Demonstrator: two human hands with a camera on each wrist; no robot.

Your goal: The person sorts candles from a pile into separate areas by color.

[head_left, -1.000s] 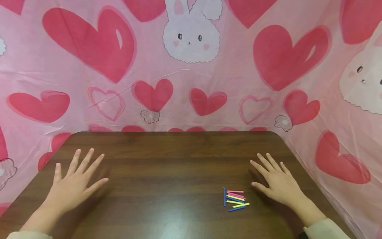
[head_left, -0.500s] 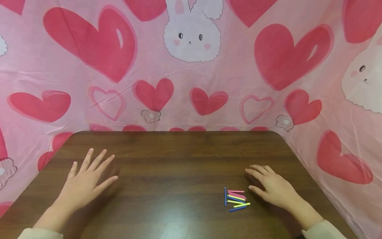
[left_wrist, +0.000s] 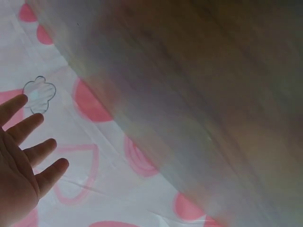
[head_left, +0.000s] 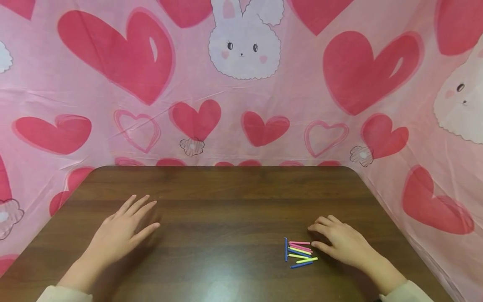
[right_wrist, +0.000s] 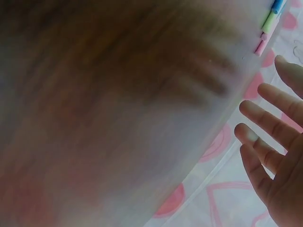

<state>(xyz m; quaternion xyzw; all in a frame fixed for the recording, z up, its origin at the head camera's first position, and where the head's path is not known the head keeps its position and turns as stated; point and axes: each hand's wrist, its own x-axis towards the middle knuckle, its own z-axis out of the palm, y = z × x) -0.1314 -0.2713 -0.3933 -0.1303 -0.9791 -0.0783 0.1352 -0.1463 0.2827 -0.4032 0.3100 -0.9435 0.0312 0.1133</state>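
Observation:
A small pile of thin blue, pink and yellow sticks (head_left: pixel 300 250) lies on the brown wooden table (head_left: pixel 211 209), right of the middle. One blue stick (head_left: pixel 286 249) lies crosswise at the pile's left end. Just right of the pile is my right hand (head_left: pixel 341 243), its fingers loosely bent and its thumb tip right by the pink sticks. It holds nothing. In the right wrist view, some stick ends (right_wrist: pixel 269 23) show beyond the thumb. My left hand (head_left: pixel 120 233) is over the left side of the table, fingers spread and nothing in them.
Behind the table and along its sides hangs a pink cloth (head_left: pixel 203 90) printed with red hearts and white rabbits. The table's far edge (head_left: pixel 219 167) runs close against it.
Both hands have moved inward; the right hand has also come nearer the sticks and its fingers have bent from spread. The sticks lie as before.

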